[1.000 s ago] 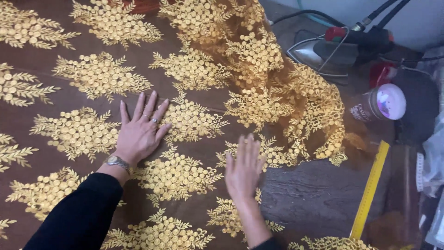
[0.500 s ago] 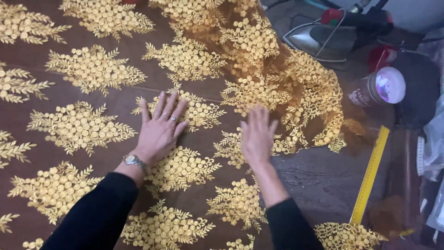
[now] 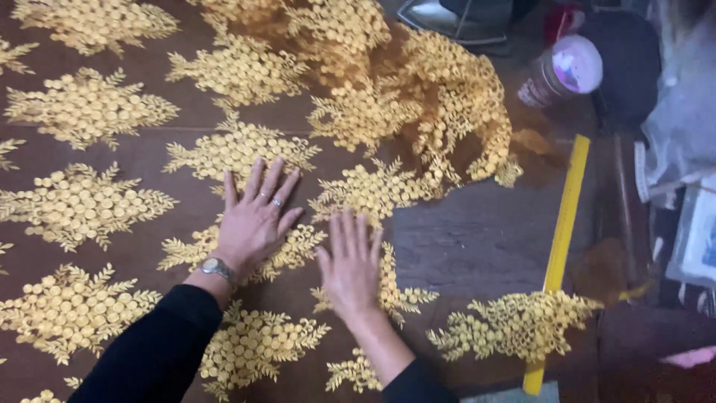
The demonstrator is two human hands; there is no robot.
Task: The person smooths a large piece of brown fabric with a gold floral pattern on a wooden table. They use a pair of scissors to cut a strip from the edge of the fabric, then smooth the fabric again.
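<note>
In the head view, a sheer brown fabric point(image 3: 134, 142) embroidered with golden sequin clusters is seen spread across the counter point(image 3: 485, 239), bunched into a heap at its upper right edge. The left hand point(image 3: 253, 220) is laid flat on the fabric, its fingers point(image 3: 272, 179) spread wide and holding nothing. The right hand point(image 3: 350, 265) is pressed flat just beside it, fingers extended and close together, likewise empty. A yellow ruler point(image 3: 563, 231) is seen lying to the right, and a lidded cup point(image 3: 563, 71) is stood beyond it.
</note>
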